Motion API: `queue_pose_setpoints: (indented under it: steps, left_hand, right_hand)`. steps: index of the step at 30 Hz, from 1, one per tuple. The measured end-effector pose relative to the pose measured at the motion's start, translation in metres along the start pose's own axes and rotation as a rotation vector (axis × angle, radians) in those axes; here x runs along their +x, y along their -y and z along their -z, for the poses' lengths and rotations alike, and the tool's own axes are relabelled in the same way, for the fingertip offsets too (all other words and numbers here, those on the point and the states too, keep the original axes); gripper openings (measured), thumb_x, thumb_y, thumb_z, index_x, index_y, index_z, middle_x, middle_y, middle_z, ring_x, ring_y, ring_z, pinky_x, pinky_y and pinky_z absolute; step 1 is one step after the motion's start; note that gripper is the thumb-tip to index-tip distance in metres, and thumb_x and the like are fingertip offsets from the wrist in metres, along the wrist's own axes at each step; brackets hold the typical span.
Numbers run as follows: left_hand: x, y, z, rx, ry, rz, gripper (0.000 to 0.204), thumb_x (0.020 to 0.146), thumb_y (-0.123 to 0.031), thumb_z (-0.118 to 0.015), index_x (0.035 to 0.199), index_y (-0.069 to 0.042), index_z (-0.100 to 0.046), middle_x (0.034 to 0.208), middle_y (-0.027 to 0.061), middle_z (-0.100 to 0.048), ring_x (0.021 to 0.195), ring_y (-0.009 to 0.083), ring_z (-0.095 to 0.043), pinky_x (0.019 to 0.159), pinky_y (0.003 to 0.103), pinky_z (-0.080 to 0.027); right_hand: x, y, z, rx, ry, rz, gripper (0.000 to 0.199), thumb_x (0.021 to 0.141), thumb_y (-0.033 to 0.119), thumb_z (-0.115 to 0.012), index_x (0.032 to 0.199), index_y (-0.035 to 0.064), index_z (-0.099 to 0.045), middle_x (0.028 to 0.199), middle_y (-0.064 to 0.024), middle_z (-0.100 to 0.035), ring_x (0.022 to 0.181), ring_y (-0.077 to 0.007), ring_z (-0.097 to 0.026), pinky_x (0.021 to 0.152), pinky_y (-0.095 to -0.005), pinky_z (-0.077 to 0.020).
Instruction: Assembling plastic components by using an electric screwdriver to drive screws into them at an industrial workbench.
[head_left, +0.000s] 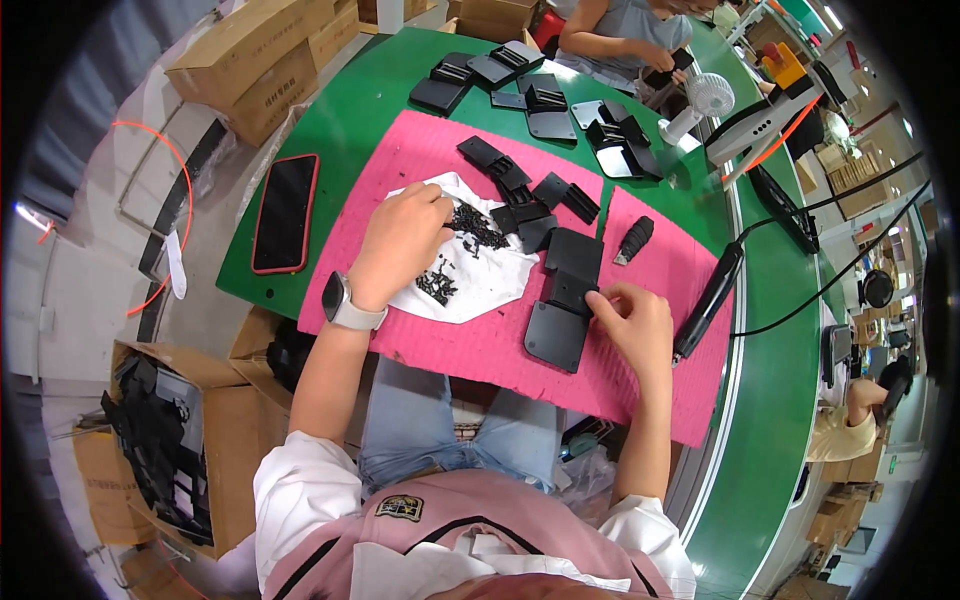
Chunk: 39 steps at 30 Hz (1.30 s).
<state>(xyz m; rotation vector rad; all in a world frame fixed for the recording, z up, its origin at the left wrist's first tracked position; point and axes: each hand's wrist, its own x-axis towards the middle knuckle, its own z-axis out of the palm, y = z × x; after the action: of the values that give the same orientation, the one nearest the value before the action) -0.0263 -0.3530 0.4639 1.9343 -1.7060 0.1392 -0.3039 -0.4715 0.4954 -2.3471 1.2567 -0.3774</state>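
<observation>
apparently one piece is under way: nearest, a black bracket lies spread on the pink mat, the right hand touching its right edge with bent fingers. the left hand curls over small black screws on a white cloth; whether either pinches anything, i cannot tell. just beyond, similar black parts lie jumbled on the mat and seem left to do. farther off, on the green bench, stand several black units, perhaps finished, though their fastenings are too small to check.
</observation>
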Motion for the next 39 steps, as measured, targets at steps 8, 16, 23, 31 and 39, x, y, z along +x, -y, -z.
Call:
queue_pose_setpoints:
  steps: [8,16,23,31,39]
  left_hand:
    - [-0.002,-0.002,-0.003,-0.147,-0.158,-0.024,0.011,0.077,-0.012,-0.067,0.079,-0.002,-0.063,0.077,0.0103,-0.057,0.075,0.0298,-0.058,0.065,0.039,-0.046]
    - [-0.003,0.001,-0.008,-0.261,-0.219,0.033,0.010,0.076,-0.008,-0.069,0.081,-0.001,-0.064,0.076,0.0090,-0.058,0.066,0.0244,-0.059,0.061,0.034,-0.047]
    - [0.005,-0.010,-0.004,-0.453,-0.322,0.063,0.010,0.075,-0.007,-0.071,0.083,-0.002,-0.068,0.076,0.0092,-0.065,0.064,0.0194,-0.063,0.056,0.030,-0.047]
    - [0.023,-0.074,-0.011,-1.364,0.033,0.164,0.012,0.087,-0.007,-0.064,0.093,0.003,-0.067,0.081,0.0074,-0.067,0.073,0.0114,-0.063,0.065,0.024,-0.052]
    - [0.021,-0.109,-0.031,-1.496,0.210,0.259,0.014,0.087,-0.007,-0.064,0.092,0.006,-0.064,0.083,0.0148,-0.068,0.069,0.0189,-0.067,0.066,0.028,-0.054]
  right_hand:
    - [-0.009,-0.074,0.044,0.054,-0.455,-0.143,0.016,0.081,0.021,-0.068,0.085,0.0048,-0.069,0.060,-0.0078,-0.062,0.055,-0.0150,-0.062,0.054,-0.0294,-0.0465]
    - [0.018,-0.107,0.058,-0.615,-0.642,-0.250,0.057,0.080,0.051,-0.063,0.114,0.0062,-0.059,0.096,-0.0130,-0.068,0.083,-0.0323,-0.065,0.070,-0.0416,-0.0507]
    - [0.056,-0.151,0.067,-0.154,-0.433,-0.255,0.054,0.071,0.044,-0.070,0.095,-0.0035,-0.060,0.086,-0.0243,-0.066,0.083,-0.0385,-0.064,0.073,-0.0440,-0.0480]
    - [0.038,-0.017,0.080,1.519,-0.205,0.208,0.046,0.089,0.024,-0.054,0.129,0.0044,-0.044,0.079,-0.0075,-0.055,0.063,-0.0191,-0.055,0.068,-0.0354,-0.0509]
    - [0.023,0.028,0.083,1.756,-0.095,1.097,0.059,0.092,0.051,-0.049,0.128,0.0050,-0.042,0.068,-0.0014,-0.048,0.049,-0.0130,-0.046,0.060,-0.0330,-0.0433]
